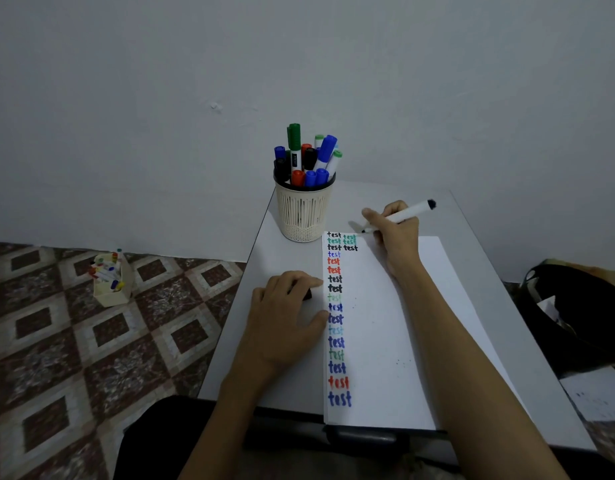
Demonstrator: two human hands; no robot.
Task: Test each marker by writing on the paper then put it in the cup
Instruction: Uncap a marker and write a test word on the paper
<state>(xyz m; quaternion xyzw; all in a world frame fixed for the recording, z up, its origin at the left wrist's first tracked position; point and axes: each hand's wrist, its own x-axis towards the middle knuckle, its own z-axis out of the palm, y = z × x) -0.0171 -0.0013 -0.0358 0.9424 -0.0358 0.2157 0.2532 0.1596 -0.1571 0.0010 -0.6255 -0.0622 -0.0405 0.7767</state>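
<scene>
Grey wall is filling the upper half of the frame, with a patterned tile floor showing at the lower left and a small grey desk occupying the centre. On the desk a sheet of white paper is lying lengthwise, carrying a column of the word "test" in black, green, blue and red down its left edge, with a few more at the top. Just above the paper's upper left corner, a cream slotted cup is standing upright, crowded with capped markers.

At the centre right, the right hand is gripping a white marker between closed fingers, its tip touching the paper's top edge beside the uppermost words and its dark rear end pointing to the upper right. The left hand is resting palm down on the desk, fingers loosely curled over a small black object, seemingly a cap, fingertips reaching the paper's left edge. Farther left on the floor, a small cream box is holding more markers.
</scene>
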